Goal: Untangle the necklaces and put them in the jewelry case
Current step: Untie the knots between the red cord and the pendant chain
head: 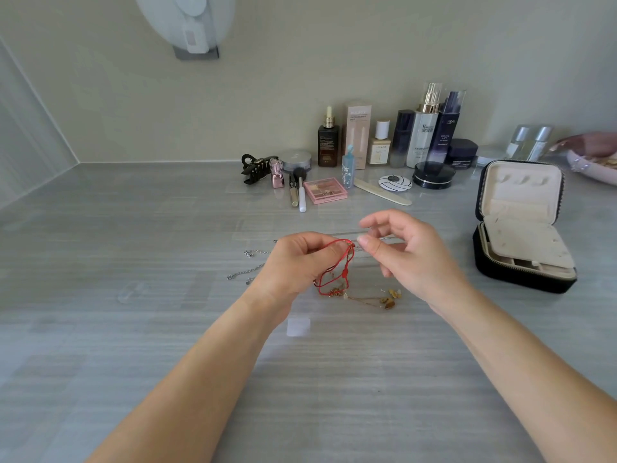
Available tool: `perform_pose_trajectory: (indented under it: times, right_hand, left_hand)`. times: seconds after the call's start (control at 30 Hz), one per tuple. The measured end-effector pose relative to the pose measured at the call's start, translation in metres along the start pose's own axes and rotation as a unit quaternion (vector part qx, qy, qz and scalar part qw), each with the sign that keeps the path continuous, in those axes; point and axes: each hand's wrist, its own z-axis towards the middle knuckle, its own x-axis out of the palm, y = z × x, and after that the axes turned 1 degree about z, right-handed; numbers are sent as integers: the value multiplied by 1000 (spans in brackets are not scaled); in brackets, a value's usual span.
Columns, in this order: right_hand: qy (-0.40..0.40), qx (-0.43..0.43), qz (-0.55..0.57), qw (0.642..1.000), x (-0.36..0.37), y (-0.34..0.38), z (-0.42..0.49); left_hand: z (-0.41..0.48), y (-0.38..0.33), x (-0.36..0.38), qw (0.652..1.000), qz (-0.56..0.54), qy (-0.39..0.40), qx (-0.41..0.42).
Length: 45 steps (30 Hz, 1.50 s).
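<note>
Grips the red cord necklace in curled fingers of the left hand, lifted just above the table near centre, lower loops hanging into the gold chain lying beneath; poises the right hand beside the cord's top, thumb and forefinger slightly parted, hold on any strand impossible to tell; risks tightening the snarl with a hard pull, or dragging the gold chain up and snapping it; has the silver chain lying left, the open jewelry case well apart at right.
</note>
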Motion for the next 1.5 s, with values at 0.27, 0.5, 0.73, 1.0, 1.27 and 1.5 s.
perform_pose_trajectory:
  times: [0.27, 0.5, 0.73, 1.0, 1.27, 1.5]
  right_hand:
    - [-37, -178, -212, 960, 5, -4, -4]
    - [-14, -200, -255, 946, 5, -6, -4]
    - [-23, -168, -245, 955, 6, -5, -4]
    - [11, -54, -111, 992, 4, -2, -3]
    - [29, -28, -76, 996, 6, 1, -3]
    - [-8, 5, -53, 999, 1, 1, 1]
  left_hand:
    - [3, 2, -1, 999, 9, -32, -2]
    - [4, 3, -1, 997, 63, -40, 14]
    - [6, 4, -3, 994, 85, -65, 1]
    - [6, 9, 0, 968, 176, -131, 119]
    - [4, 15, 5, 951, 243, -105, 158]
    - [6, 11, -2, 964, 189, -105, 155]
